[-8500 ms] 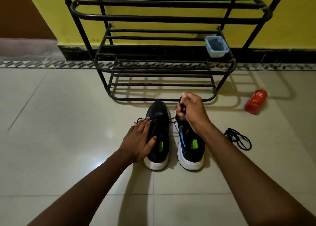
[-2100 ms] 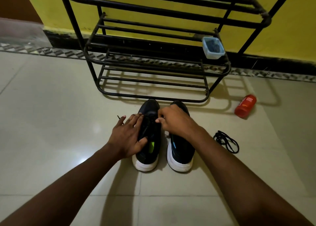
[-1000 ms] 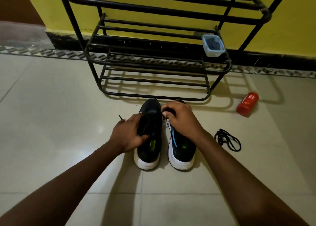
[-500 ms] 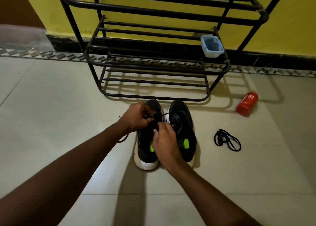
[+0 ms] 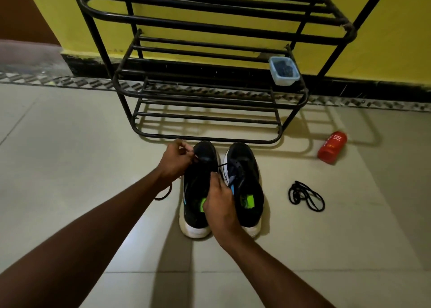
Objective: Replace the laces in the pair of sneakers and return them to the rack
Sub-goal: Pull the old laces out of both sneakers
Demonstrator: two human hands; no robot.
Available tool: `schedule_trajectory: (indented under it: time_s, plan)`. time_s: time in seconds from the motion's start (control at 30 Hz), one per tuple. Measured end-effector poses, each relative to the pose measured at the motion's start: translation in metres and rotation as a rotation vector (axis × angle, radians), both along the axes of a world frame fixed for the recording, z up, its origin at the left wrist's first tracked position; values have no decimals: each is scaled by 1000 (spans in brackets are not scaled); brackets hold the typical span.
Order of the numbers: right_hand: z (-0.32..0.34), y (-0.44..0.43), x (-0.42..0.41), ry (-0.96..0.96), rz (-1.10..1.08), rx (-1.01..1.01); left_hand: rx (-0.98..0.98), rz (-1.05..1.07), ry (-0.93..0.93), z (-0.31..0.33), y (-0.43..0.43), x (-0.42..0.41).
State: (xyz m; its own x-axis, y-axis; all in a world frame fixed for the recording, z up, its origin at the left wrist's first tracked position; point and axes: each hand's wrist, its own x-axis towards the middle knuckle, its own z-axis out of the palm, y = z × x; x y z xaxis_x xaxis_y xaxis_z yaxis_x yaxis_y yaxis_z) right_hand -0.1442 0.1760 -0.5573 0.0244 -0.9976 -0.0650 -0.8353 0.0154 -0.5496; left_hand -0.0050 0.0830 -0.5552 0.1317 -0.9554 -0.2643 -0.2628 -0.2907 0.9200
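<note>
Caught mid-lacing, nowhere near done. Found both sneakers on the floor just in front of the rack (image 5: 210,93), toes toward it, not shelved. Saw left hand (image 5: 177,160) pinching a black lace (image 5: 163,196) by the toe of the left sneaker (image 5: 198,191), slack looped onto the tile beside it. Saw right hand (image 5: 219,205) curled over that shoe's tongue, apparently nipping lace too; grip partly hidden. Judged right sneaker (image 5: 245,167) partly threaded at best. Spotted loose lace bundle (image 5: 305,195) on the floor, well apart. Left to do: finish lacing, shelve the pair. Noted white print on the red bottle (image 5: 332,146), too small to read; no shoe brand legible.
</note>
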Motion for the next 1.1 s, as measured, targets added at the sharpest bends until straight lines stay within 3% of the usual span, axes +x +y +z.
schedule_trajectory:
  time_s: [0.07,0.2,0.33,0.5,0.57,0.7,0.73,0.8,0.9,0.97,1.0,1.1]
  plan:
    - [0,0,0,3,5,2,-60,-182,-55,5,1,0]
    - [1,1,-3,2,41,20,-130,-656,-572,5,-7,7]
    - [2,0,-4,-13,43,22,-262,-731,-634,7,-9,4]
    - [3,1,-4,-10,41,18,-279,-751,-723,3,-13,0]
    - [3,1,-4,-12,39,20,-262,-593,-651,3,-12,-1]
    - [3,1,-2,-22,22,25,-99,-123,-71,7,-7,-1]
    - [3,1,-1,-23,19,23,-82,-70,-2,8,-6,0]
    - [3,2,-1,-16,22,17,-146,-136,-128,13,-7,8]
    - [6,4,-2,4,32,28,-241,-434,-526,15,-8,15]
    - [7,4,-1,9,28,19,-258,-402,-501,14,-8,12]
    - [7,4,-1,8,25,13,-259,-319,-374,15,-7,9]
    - [6,4,0,2,23,15,-162,-17,236,23,-8,-2]
